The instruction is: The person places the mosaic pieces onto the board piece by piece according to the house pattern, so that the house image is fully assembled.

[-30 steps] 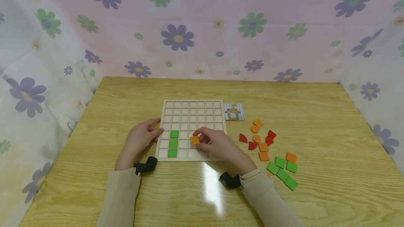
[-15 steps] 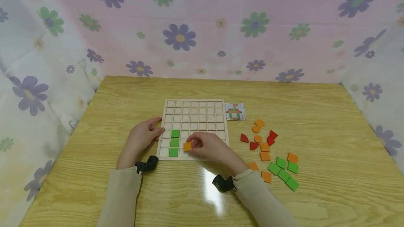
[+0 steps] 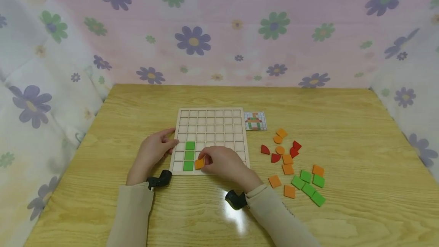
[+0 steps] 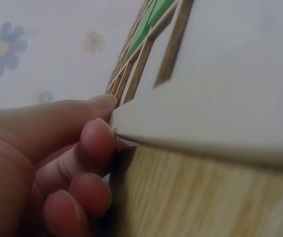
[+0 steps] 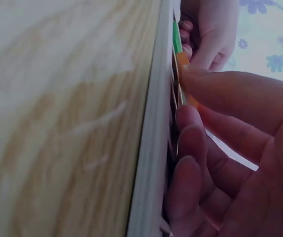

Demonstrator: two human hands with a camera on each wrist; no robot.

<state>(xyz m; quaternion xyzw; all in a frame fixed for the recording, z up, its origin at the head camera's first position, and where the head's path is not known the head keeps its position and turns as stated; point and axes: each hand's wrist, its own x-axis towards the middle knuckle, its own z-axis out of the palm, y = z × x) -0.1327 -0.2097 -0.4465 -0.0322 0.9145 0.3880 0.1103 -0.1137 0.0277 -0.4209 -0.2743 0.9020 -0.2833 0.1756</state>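
A wooden grid board (image 3: pixel 219 125) lies on the table, with a column of green square tiles (image 3: pixel 189 155) in its lower left cells. My left hand (image 3: pixel 155 148) holds the board's left edge, thumb on the rim and other fingers bent beside it; the left wrist view shows the fingertips (image 4: pixel 97 138) right at the rim. My right hand (image 3: pixel 226 163) pinches an orange square tile (image 3: pixel 199 164) over the bottom row, just right of the lowest green tile. In the right wrist view the thumb lies against this orange tile (image 5: pixel 183 60), close over the board.
A small pattern card (image 3: pixel 255 121) touches the board's right side. Further right lie loose orange squares (image 3: pixel 288 169), orange discs (image 3: pixel 279 150), red quarter-round pieces (image 3: pixel 275 158) and several green squares (image 3: pixel 308 190). A floral cloth (image 3: pixel 219 29) hangs behind the table.
My right hand has moved left and toward the board's front edge with the orange tile, down to the bottom row beside the green column. The left hand has stayed at the board's edge.
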